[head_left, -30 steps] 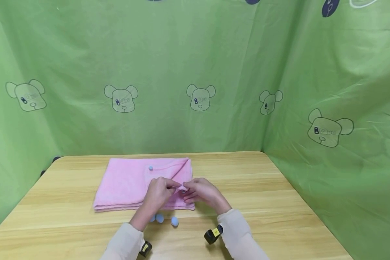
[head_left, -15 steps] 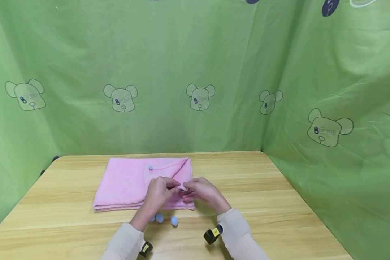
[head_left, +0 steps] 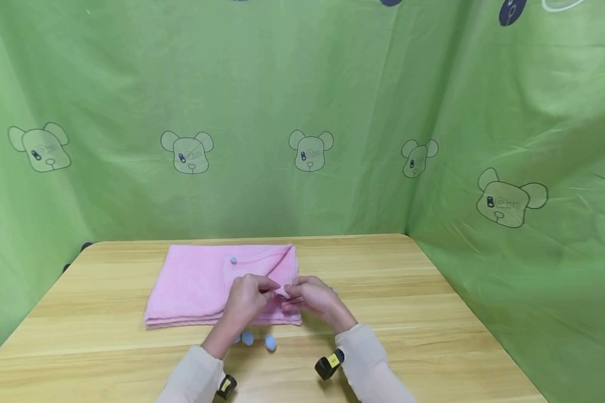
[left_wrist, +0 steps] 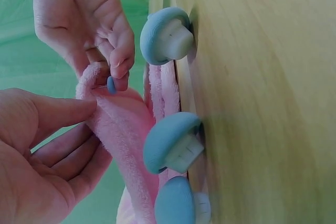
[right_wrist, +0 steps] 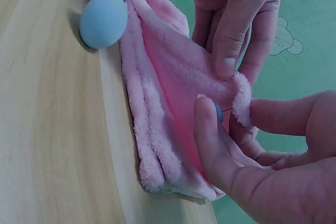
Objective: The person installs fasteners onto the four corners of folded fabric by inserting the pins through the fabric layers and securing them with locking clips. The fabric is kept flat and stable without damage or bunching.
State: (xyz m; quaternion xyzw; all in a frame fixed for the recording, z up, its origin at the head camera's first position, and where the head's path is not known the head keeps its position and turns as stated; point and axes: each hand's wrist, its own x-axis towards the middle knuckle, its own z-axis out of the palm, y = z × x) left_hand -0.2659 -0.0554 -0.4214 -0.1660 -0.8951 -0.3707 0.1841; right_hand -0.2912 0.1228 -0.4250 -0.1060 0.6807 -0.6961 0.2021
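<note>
A folded pink plush blanket (head_left: pixel 196 282) lies on the table, one corner lifted. My left hand (head_left: pixel 244 302) pinches the raised edge between thumb and fingers. Opposite it, my right hand (head_left: pixel 319 299) pinches a small blue-headed pin (right_wrist: pixel 219 112) against the cloth edge. In the right wrist view the pin's thin shaft runs from the blue head to the plush edge; its tip is hidden in the cloth. The left wrist view also shows the blue pin head (left_wrist: pixel 111 85) by the right fingertips. Another small blue knob (head_left: pixel 233 260) sits on the blanket's upper part.
Three blue mushroom-shaped pieces with white stems stand before the blanket's near edge: one right (head_left: pixel 270 342), one middle (head_left: pixel 247 338), one partly behind my left wrist (head_left: pixel 237 338). A small bluish thing (head_left: pixel 335 291) peeks out behind my right hand. Green curtains surround the wooden table (head_left: pixel 408 336).
My right hand has shifted very slightly, and a small bluish thing behind it now shows. The left hand keeps its pinch on the blanket edge, almost still.
</note>
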